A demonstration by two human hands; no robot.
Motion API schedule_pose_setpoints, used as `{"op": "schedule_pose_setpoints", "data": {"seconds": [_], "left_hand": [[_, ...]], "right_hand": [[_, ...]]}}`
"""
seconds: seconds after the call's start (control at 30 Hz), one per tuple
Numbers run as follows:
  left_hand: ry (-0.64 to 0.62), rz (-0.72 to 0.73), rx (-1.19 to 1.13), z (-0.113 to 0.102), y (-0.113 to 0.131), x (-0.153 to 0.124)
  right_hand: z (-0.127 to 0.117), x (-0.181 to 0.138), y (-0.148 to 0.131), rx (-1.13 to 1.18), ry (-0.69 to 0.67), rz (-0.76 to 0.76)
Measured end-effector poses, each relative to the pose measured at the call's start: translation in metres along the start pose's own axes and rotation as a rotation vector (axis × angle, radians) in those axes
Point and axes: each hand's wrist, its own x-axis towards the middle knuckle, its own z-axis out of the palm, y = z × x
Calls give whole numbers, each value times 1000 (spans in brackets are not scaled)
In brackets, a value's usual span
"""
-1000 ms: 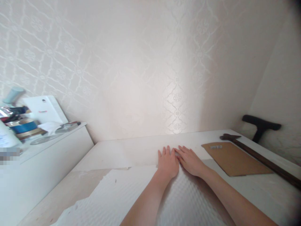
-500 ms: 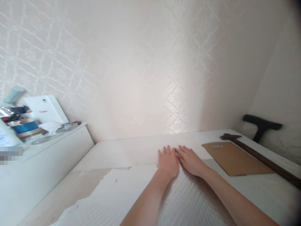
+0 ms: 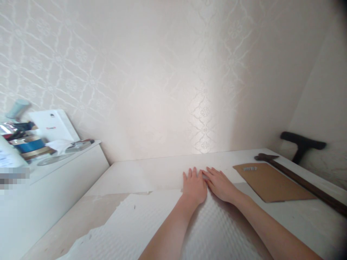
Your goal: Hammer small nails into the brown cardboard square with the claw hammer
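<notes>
Below patterned wallpaper (image 3: pixel 157 90), a textured white sheet (image 3: pixel 130 224) is spread over the counter (image 3: pixel 151 175) on the near side of the grip, its far edge apparently held down by the left hand (image 3: pixel 194 186) and right hand (image 3: pixel 220 185), fingers outstretched, unclenched, while even pressure seems called for next.

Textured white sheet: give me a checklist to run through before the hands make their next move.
1. Left hand and right hand free of tools: ok, none shows in either.
2. Space beneath the palms: cannot tell, hidden from view.
3. Textured white sheet straight-edged: not ok, its left border is ragged.
4. Sheet's near edge: cannot tell, it runs out of frame.
5. Brown cardboard apart from the hands: ok, it lies to their right.
6. Dark long-handled tool apart from the hands: ok, along the cardboard's right edge.
</notes>
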Motion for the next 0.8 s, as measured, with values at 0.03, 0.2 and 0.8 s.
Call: {"op": "schedule_pose_setpoints", "data": {"seconds": [0.03,0.2,0.8], "left_hand": [[-1,0,2,0,0,0],[-10,-1,15,-1,0,0],[1,3,-10,-1,0,-1]], "right_hand": [[0,0,0,2,2,0],[1,1,1,-3,4,-9],[0,0,0,6,-10,-1]]}}
